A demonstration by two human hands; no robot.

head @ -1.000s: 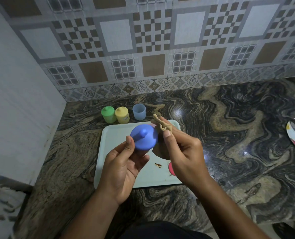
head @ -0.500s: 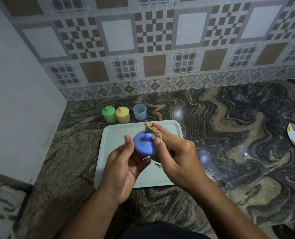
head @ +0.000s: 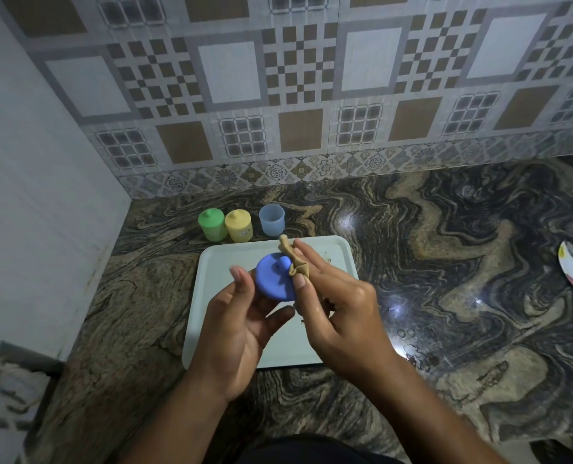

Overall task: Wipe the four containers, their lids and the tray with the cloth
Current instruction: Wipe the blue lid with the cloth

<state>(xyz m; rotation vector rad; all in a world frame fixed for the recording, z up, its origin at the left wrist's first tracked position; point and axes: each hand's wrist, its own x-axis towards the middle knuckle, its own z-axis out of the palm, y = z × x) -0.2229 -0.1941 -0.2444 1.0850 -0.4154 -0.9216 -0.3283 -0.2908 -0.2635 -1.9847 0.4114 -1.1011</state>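
blue lid (head: 272,283) in left hand (head: 235,333) fingers' grip, tan cloth (head: 293,260) at its knob in right hand (head: 340,316) pinch

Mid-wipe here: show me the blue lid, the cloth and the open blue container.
blue lid (head: 271,283): head view, on its round top face.
cloth (head: 288,251): head view, on its twisted strip.
open blue container (head: 271,222): head view, on its side wall.
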